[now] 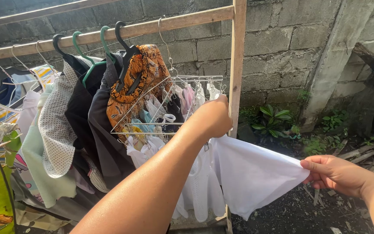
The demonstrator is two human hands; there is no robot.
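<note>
- Rack was already packed: shirts (57, 130) on hangers along the wooden rail (122, 31), small stuff clipped all over the wire clip hanger (169, 104).
- White cloth (252, 173) wasn't fully up yet, stretched from the clip hanger's right edge out to the right hand (336, 173), which pinched its far corner shut.
- Left hand (215, 117) was up at the cloth's top by the wooden post (238, 65); its fingers faced away, so I couldn't tell the grip.
- Clips there were hidden too.

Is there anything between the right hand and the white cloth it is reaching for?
Nothing visible. The right hand already pinches the corner of the white cloth, and the left hand holds its other end up at the metal clip hanger.
</note>
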